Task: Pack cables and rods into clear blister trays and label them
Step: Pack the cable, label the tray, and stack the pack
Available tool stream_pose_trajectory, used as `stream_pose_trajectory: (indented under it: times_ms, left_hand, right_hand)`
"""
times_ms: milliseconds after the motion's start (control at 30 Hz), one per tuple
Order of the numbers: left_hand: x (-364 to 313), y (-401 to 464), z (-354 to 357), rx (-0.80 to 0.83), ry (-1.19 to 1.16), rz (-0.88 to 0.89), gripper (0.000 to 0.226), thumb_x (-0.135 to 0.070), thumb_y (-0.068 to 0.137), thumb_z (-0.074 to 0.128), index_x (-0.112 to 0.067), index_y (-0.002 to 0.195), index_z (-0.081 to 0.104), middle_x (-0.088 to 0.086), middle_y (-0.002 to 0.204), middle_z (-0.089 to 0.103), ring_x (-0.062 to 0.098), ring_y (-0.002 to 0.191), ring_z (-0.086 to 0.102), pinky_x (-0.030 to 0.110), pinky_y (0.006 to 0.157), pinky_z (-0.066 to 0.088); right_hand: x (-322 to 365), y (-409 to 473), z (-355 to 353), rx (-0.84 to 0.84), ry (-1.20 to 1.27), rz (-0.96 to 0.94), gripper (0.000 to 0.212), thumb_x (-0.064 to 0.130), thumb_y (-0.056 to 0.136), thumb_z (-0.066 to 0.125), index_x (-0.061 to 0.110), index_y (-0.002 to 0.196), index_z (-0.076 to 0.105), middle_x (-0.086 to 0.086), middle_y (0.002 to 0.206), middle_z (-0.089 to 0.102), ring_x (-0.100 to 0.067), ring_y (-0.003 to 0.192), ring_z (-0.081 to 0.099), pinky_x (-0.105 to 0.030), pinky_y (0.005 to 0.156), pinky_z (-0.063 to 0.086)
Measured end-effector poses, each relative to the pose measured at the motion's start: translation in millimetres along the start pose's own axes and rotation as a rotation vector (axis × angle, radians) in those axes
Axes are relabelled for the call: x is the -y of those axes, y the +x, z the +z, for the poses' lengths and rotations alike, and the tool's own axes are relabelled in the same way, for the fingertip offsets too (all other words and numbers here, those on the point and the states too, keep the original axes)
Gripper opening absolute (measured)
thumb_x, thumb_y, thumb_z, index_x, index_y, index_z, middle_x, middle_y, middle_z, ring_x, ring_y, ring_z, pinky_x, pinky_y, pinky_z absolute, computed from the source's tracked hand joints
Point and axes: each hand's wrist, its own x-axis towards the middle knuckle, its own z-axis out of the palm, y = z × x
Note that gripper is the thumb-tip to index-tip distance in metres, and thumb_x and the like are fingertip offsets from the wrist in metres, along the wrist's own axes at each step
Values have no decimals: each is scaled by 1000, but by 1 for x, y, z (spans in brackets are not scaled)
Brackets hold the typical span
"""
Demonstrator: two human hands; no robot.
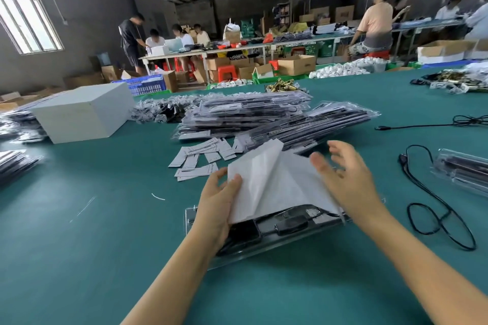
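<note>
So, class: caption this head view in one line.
Left hand holds white paper sheet over packed blister tray; right hand open.

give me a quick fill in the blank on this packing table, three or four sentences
1. The left hand holds a white ____ over the clear blister tray.
2. The table has a ____ surface.
3. A loose black ____ lies right of the right hand.
4. The white box sits to the ____ of the stacked packed trays.

Missing words: sheet; green; cable; left
</note>
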Motion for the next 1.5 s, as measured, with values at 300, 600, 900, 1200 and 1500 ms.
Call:
stream_pose_trajectory:
  times_ms: [300,600,900,1200,1500]
  left_hand:
    - [0,-12,10,88,500,251,3,-43,89,60,-42,88,63,-22,91,63,-2,87,57,12,69,44]
    - [4,-29,22,300,605,270,17,-45,87,58,-32,90,69,5,109,69,10,110,61,40,91,49]
    - [-4,-12,9,66,-242,-183,22,-6,91,57,1,113,55,18,99,71,25,79,70,34,67,60]
    - [3,-13,15,73,-138,-178,15,-7,97,50,-4,111,56,14,85,72,18,65,67,27,56,56]
    - [8,-26,25,451,67,-121,41,-30,92,60,-3,122,59,14,109,70,24,98,68,33,78,56]
  right_hand:
    - [14,-20,21,211,-123,-161,84,73,70,52,33,141,31,13,113,54,-8,103,49,-16,79,34]
    - [10,-22,26,127,-281,-267,70,44,83,68,12,139,41,-1,112,56,-19,102,51,-30,89,39]
    - [4,-11,10,-6,-439,-211,27,3,85,66,9,111,66,-2,84,54,-26,88,49,-37,76,39]
    - [10,-23,25,77,-720,-550,23,26,83,70,18,105,71,-6,102,68,-35,119,54,-64,103,33]
    - [12,-27,36,473,-742,-489,56,50,93,8,46,146,25,12,140,47,-21,133,37,-47,114,18]
